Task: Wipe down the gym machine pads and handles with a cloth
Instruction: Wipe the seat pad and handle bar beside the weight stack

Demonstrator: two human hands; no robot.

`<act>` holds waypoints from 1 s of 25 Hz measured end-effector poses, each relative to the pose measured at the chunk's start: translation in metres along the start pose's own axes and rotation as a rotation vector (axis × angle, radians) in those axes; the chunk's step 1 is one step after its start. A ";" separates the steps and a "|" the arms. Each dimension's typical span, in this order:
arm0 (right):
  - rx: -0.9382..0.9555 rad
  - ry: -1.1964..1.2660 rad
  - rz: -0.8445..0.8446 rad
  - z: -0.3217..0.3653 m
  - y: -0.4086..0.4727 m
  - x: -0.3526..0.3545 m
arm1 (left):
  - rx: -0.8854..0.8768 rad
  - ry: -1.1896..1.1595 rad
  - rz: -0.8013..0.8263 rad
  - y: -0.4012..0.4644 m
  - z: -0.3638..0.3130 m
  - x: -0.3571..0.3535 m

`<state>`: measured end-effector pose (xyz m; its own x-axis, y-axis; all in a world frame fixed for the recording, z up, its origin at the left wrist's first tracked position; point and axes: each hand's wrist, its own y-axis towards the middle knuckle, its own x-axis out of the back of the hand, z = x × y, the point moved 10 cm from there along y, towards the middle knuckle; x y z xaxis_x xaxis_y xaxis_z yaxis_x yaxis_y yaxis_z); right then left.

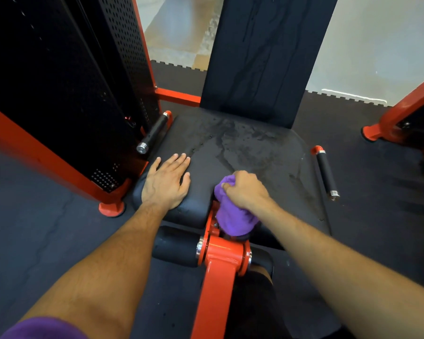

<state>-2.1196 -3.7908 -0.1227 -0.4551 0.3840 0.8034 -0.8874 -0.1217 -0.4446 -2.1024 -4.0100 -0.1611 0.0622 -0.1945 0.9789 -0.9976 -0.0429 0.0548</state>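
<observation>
A black seat pad (242, 145) with wet streaks lies in front of me, with an upright black back pad (262, 57) behind it, also streaked. My left hand (167, 179) rests flat on the seat's near left corner, fingers straight. My right hand (245, 189) grips a bunched purple cloth (233, 216) at the seat's front edge, above the red lever arm (220, 270). Black grip handles stick out on the left (154, 132) and on the right (326, 173) of the seat. A black roller pad (176, 245) sits below the seat front.
A black perforated weight-stack cover (71, 94) in a red frame stands close on the left. Another red machine frame (406, 113) is at the right edge. Dark rubber flooring (47, 228) surrounds the machine, with a pale floor beyond.
</observation>
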 end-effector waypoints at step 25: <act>1.155 -0.415 -0.058 0.123 -0.094 -0.026 | 0.267 -0.403 -0.134 -0.265 -0.084 0.005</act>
<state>-2.0331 -3.9018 -0.0526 -0.2146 0.1214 0.9691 -0.3544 -0.9343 0.0386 -1.8403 -3.9171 -0.1544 0.2490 -0.5311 0.8099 -0.9405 -0.3323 0.0712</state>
